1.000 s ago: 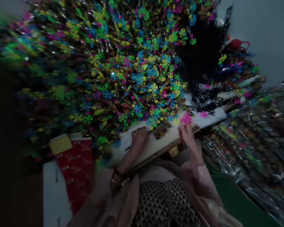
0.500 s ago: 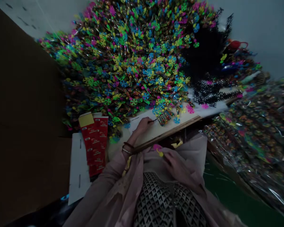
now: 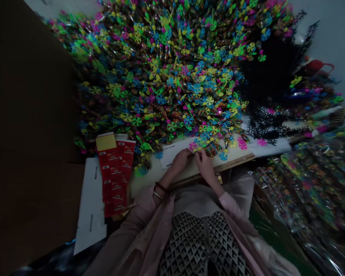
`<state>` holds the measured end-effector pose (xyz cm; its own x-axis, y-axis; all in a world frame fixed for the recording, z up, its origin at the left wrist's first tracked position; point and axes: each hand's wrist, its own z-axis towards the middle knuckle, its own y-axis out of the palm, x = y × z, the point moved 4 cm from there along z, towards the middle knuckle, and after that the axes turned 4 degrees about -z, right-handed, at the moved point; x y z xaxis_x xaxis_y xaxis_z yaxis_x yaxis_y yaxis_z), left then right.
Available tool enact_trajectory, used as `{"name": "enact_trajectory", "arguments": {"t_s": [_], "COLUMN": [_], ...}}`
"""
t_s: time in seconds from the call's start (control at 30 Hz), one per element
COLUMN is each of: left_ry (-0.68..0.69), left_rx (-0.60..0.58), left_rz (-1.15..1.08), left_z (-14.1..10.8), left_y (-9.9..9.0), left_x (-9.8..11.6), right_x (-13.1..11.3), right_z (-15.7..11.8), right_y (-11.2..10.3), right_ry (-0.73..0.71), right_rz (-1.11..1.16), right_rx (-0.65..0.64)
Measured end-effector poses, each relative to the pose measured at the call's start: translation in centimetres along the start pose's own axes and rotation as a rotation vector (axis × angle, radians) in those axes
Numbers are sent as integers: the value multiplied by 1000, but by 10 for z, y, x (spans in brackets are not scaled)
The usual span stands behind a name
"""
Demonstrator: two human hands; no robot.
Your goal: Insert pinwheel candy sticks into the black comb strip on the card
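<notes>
On the near edge of the pale board (image 3: 149, 180), my two hands meet with fingers pinched. My left hand (image 3: 181, 161) is closed at the end of a row of small candy-filled tubes; the black strip it gripped earlier is hidden now. My right hand (image 3: 205, 165) is closed right beside it, on a small toy with a pink fan top (image 3: 193, 146) that shows just above the fingertips. The grip itself is dark and partly covered. The row of candy tubes (image 3: 214, 147), with blue and yellow fan tops, lies just beyond my right hand.
A large heap of candy tubes with coloured fan tops (image 3: 161, 84) fills the back. Red printed cards (image 3: 116, 176) lie at left beside a brown carton (image 3: 31, 134). Black plastic strips (image 3: 264, 124) lie right, near clear-wrapped bundles (image 3: 313, 191).
My right hand has risen from my lap to the board, bringing the pink fan piece up to my left hand. The view has shifted slightly, so the scene sits farther right.
</notes>
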<state>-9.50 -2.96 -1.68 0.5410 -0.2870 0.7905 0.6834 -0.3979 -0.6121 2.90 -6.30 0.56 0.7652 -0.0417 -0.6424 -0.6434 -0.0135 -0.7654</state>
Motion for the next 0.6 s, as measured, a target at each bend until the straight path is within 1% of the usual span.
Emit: {"name": "enact_trajectory", "arguments": {"t_s": [0.17, 0.33, 0.4, 0.47, 0.53, 0.6], "left_ry": [5, -38, -62, -89, -114, -133], "left_rx": [8, -27, -55, -74, -86, -90], "left_rz": [1, 78, 133, 211, 254, 219], "left_z": [-3, -2, -2, -2, -5, -9], "left_y": [1, 2, -2, -7, -14, -19], "left_x": [0, 2, 5, 7, 5, 1], "right_x": [-8, -19, -24, -29, -32, -29], "right_z": [0, 6, 8, 6, 2, -4], "right_y": [-2, 7, 8, 5, -5, -22], "right_ry": [129, 239, 234, 207, 175, 125], "right_rz": [-180, -457, -528, -553, -554, -536], "right_rx": [-10, -123, -178, -228, -273, -307]}}
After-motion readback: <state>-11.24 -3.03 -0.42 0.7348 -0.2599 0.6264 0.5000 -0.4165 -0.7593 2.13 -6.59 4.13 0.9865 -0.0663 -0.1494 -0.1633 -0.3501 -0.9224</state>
